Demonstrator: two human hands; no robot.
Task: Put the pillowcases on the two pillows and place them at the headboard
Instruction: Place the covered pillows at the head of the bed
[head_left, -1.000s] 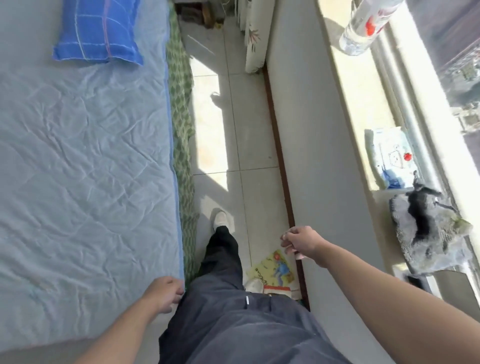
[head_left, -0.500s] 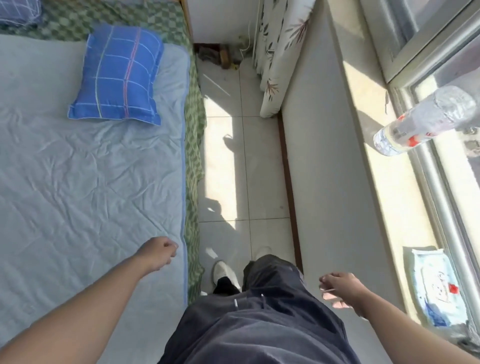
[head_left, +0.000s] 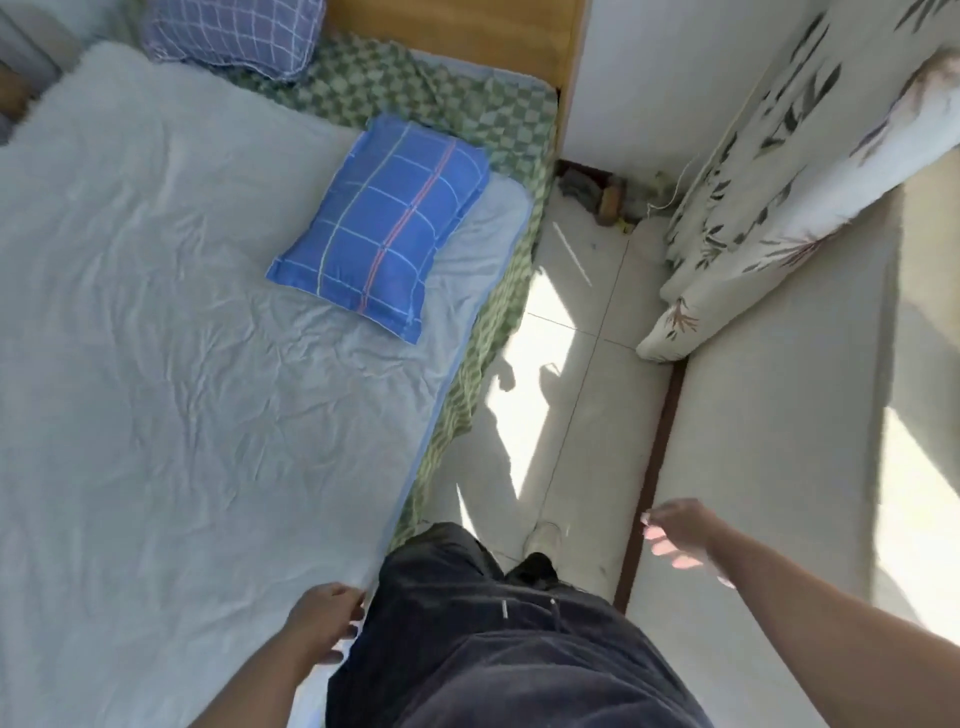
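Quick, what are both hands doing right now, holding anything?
Left hand: open, loosely curled, holding nothing.
Right hand: open, fingers relaxed, holding nothing.

The view has swung up toward the head of the bed: the wooden headboard (head_left: 457, 31) and a second, paler checked pillow (head_left: 234, 36) now show at the top of the frame. The blue pillow (head_left: 384, 223) sits lower, near centre. The windowsill items have left view. The left hand (head_left: 322, 629) has dropped to bottom centre, the right hand (head_left: 680, 535) has risen at lower right.

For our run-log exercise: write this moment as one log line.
left hand: empty, open | right hand: empty, open | blue pillow: cased, short of headboard | checked pillow: by headboard
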